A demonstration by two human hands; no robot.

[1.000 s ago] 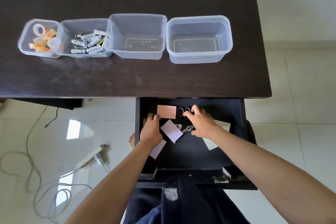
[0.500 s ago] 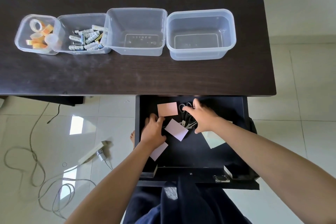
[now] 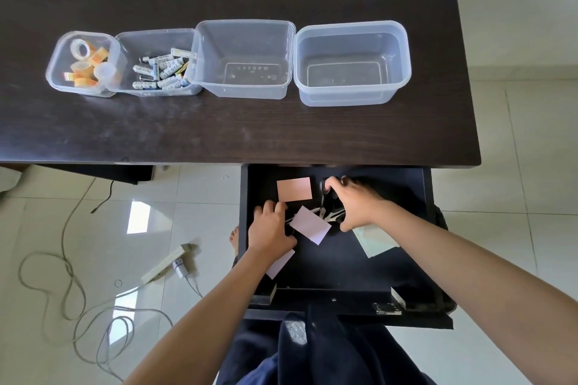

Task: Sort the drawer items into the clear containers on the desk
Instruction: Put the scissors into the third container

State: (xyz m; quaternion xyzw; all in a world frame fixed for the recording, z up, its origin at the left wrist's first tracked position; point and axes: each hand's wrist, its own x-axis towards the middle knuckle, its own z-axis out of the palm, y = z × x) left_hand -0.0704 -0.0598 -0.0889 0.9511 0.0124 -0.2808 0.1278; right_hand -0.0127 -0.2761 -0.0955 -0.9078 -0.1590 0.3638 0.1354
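The black drawer (image 3: 337, 262) is pulled out under the desk. In it lie an orange note pad (image 3: 294, 189), a pale lilac pad (image 3: 310, 224), another lilac pad (image 3: 280, 264), a pale green pad (image 3: 373, 240) and black-handled scissors (image 3: 328, 206). My right hand (image 3: 356, 201) curls over the scissors, fingers around the handles. My left hand (image 3: 270, 225) rests by the lilac pad, fingers bent on something thin; what it grips is hidden. On the desk stand four clear containers: tape rolls (image 3: 83, 64), batteries (image 3: 161, 72), and two empty ones (image 3: 244, 58) (image 3: 352, 62).
The dark desk (image 3: 219, 128) ends at right over a tiled floor. A power strip (image 3: 165, 262) and looping cables (image 3: 72, 287) lie on the floor at left. My dark-clothed lap (image 3: 312, 350) is below the drawer front.
My right hand has spread and closed further over the scissors' handles. My left hand has stayed by the lilac pad. The camera tilted slightly.
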